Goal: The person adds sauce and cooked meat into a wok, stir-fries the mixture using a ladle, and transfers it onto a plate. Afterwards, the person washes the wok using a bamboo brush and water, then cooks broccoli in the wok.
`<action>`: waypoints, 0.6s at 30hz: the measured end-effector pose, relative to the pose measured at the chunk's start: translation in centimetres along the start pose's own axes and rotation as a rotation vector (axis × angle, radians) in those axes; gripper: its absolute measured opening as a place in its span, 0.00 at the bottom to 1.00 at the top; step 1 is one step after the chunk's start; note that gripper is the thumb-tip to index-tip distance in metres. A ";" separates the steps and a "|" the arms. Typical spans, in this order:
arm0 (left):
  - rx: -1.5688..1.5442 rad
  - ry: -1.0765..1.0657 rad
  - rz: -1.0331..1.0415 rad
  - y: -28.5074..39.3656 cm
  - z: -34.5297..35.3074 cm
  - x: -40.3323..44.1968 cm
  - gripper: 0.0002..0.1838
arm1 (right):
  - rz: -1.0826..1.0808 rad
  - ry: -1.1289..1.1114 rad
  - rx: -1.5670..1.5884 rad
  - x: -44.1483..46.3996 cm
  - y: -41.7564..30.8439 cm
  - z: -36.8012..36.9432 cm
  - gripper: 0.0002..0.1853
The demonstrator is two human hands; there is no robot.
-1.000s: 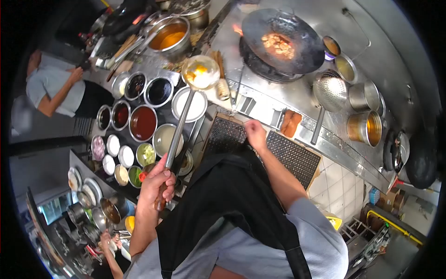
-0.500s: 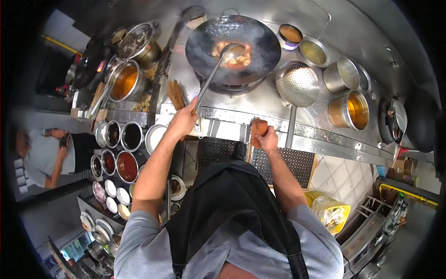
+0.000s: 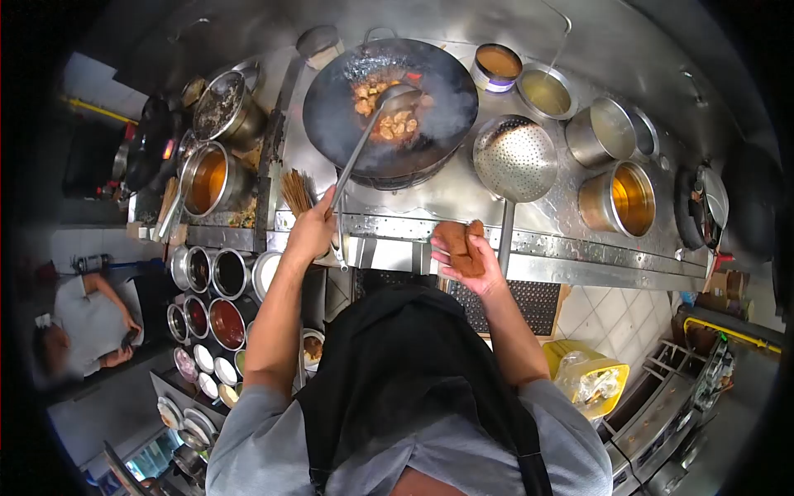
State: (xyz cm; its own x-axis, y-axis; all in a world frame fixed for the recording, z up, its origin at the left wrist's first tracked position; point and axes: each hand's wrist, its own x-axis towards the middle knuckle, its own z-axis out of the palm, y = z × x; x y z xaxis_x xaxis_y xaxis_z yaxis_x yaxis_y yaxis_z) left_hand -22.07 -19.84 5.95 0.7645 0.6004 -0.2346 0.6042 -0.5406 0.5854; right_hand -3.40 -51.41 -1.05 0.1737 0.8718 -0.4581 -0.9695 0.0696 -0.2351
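Observation:
My left hand (image 3: 311,233) is closed around the handle of a long metal ladle (image 3: 361,153). The ladle's bowl rests among browned chunks of food (image 3: 395,128) in a large dark wok (image 3: 327,136), and steam rises from it. A bamboo brush (image 3: 295,193) stands just beyond my left hand. In front of the stove edge, my right hand (image 3: 490,271) is turned palm up, fingers partly spread, with a folded brown cloth (image 3: 460,250) lying in it. Close to that hand is the handle of a perforated skimmer (image 3: 516,157), which lies on the steel counter.
On the right stand a pot of amber liquid (image 3: 633,198), a steel pot (image 3: 600,132) and a pale-liquid bowl (image 3: 546,93). An open tin (image 3: 498,64) sits behind. Several sauce containers (image 3: 226,322) are at left; another person (image 3: 95,322) stands farther left. A yellow bin (image 3: 608,397) is lower right.
My right hand has turned palm up and loosened, so the cloth shows more fully. The ladle has shifted in the wok and the food lies more spread. The whole view has shifted slightly.

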 end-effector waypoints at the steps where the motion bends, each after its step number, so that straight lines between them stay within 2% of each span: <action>1: 0.067 0.010 -0.010 0.1 -0.1 0.1 0.34 | 0.011 -0.009 -0.069 1.1 0.0 -0.2 0.35; 3: 0.201 0.032 -0.025 0.5 -0.8 -0.2 0.33 | 0.030 -0.025 -0.207 4.1 -0.2 -0.7 0.36; 4: 0.206 0.015 -0.062 0.9 -1.4 -1.3 0.33 | 0.033 0.037 -0.251 5.3 -0.3 1.1 0.36; 7: 0.092 0.008 0.027 -1.9 -3.8 -3.7 0.35 | 0.020 0.261 -0.381 10.1 -0.3 5.4 0.33; 10: 0.194 0.017 0.046 -1.2 -6.5 -5.6 0.34 | 0.027 0.299 -0.357 15.9 -0.7 7.1 0.25; 13: 0.119 -0.028 0.073 -0.8 -10.5 -7.2 0.34 | -0.110 0.402 -0.401 19.3 0.3 6.6 0.22; 14: 0.109 -0.088 0.055 -0.4 -12.3 -8.0 0.34 | -0.098 0.371 -0.373 19.7 0.3 5.8 0.18; 16: 0.139 -0.232 0.000 2.0 -16.6 -9.5 0.32 | -0.186 0.365 -0.252 18.9 1.5 6.7 0.17; 18: 0.172 -0.271 0.043 1.7 -18.7 -10.3 0.32 | -0.305 0.418 -0.148 15.9 2.8 10.5 0.17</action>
State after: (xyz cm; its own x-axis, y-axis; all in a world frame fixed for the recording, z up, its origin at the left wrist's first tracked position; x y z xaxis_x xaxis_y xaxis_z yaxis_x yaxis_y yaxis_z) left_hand -33.10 -15.93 23.86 0.8083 0.4086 -0.4239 0.5813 -0.6678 0.4648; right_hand -5.19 -32.24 0.05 0.5271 0.5528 -0.6454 -0.8347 0.1944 -0.5153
